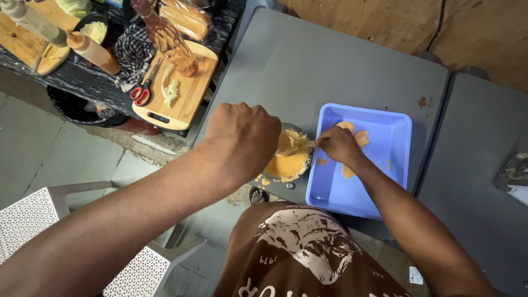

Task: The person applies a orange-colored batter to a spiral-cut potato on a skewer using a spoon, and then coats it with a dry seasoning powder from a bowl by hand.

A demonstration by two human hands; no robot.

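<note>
My left hand is closed around the side of a small bowl full of orange batter, at the near edge of a grey table. My right hand pinches a thin utensil that reaches into the batter; the motion blurs its tip. Right of the bowl lies a blue plastic tray with a few flat orange pieces and smears in it. Drops of batter spot the table by the bowl.
At the upper left, a dark counter holds a wooden cutting board with red-handled scissors, squeeze bottles, a checked cloth and bagged bread. A white perforated chair stands at the lower left. A second grey table adjoins on the right.
</note>
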